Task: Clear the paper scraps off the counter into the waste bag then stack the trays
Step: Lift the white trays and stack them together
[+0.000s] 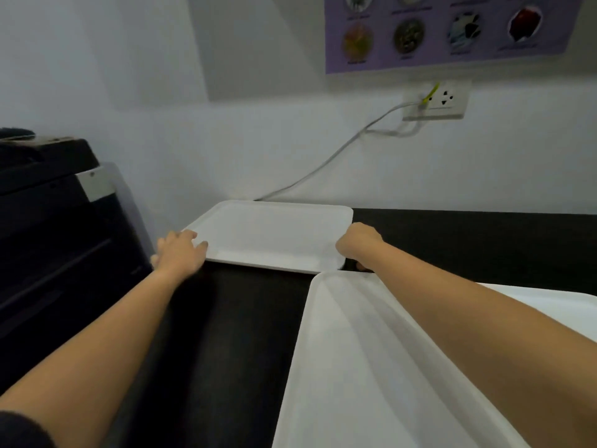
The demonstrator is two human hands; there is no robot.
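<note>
A single head-worn camera looks forward and down along both forearms at the dark bench (468, 240), close enough that the arms fill the lower frame. It faces the white wall (258, 140) past the left hand (181, 250) and right hand (358, 244). The wide lens bends the edges.

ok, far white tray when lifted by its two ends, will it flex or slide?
The far white tray looks moulded with a raised rim, so probably stiff and light. Its smooth surface on the dark counter may slide easily. The left hand and right hand hold opposite ends, so tipping seems unlikely.
</note>
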